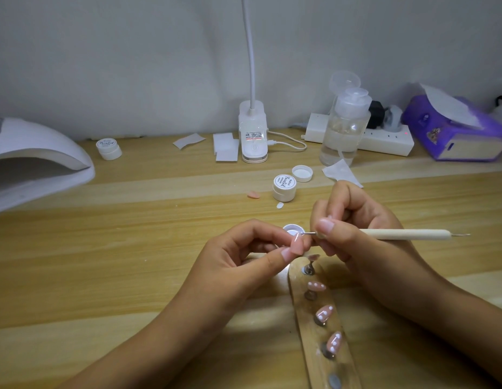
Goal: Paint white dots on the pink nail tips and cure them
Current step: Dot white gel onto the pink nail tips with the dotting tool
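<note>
While three pink nail tips (324,312) on the long wooden holder strip (308,341) already show white dots | left hand (244,254) pinches a plain-looking pink tip (297,244) | right hand (356,228) grips a wooden dotting pen (407,234), point at the small white paint pot (289,229) | white dome lamp (34,164) curing likely pending.

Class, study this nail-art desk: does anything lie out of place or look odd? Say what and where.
One loose pink nail tip lies on the table left of the white jar, away from the wooden holder that carries the dotted tips. A lid lies open-side up behind the jar.
</note>
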Demonstrator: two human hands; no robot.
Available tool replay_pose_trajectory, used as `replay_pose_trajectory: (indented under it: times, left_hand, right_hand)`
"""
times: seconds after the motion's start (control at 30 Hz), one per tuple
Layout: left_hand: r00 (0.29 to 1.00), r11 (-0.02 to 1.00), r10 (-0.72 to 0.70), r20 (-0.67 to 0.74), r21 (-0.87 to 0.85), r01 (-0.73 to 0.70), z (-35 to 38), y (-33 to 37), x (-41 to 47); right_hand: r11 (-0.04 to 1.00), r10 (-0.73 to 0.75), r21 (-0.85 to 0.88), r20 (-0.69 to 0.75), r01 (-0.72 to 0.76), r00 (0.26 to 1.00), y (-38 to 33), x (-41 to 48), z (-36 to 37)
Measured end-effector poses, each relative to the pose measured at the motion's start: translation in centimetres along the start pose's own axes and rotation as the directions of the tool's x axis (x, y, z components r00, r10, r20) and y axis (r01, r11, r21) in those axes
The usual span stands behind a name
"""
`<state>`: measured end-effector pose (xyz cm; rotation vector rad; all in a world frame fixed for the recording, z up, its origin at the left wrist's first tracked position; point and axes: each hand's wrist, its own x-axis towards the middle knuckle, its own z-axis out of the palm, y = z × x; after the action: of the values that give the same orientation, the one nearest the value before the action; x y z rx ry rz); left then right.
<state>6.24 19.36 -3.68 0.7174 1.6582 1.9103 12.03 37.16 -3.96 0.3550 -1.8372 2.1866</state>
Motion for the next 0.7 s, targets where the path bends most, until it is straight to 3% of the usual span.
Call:
replay_pose_trajectory:
  times: [0.7]
  left_hand:
    - [1.000,1.000,0.018,0.018,0.000,-0.018,-0.09,-0.14,0.07]
  right_hand:
    - [1.000,-0.007,0.006,0.014,0.007,1.000,-0.09,-0.01,0.14]
